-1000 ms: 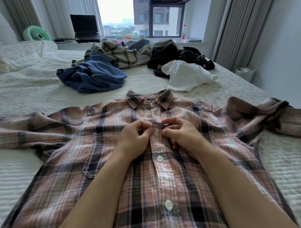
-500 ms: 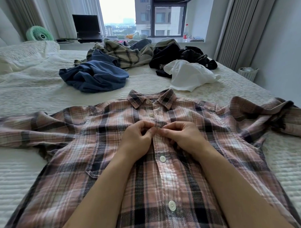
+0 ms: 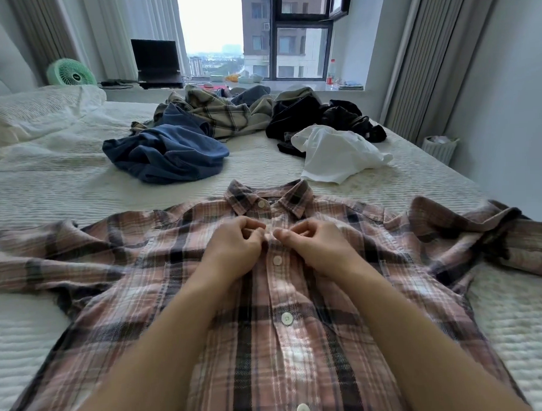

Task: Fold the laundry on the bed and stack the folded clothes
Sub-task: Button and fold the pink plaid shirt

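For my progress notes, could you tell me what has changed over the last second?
Both hands moved up the placket of the pink plaid shirt toward the collar: the left hand and right hand now pinch it above the next button. The shirt and the unfolded clothes behind stayed put.

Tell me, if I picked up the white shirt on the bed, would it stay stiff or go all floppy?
Probably floppy: the white shirt lies crumpled in soft folds on the bed. It likely feels light, since the cloth looks thin. It shouldn't roll or slide far when pushed; it would probably just bunch up.
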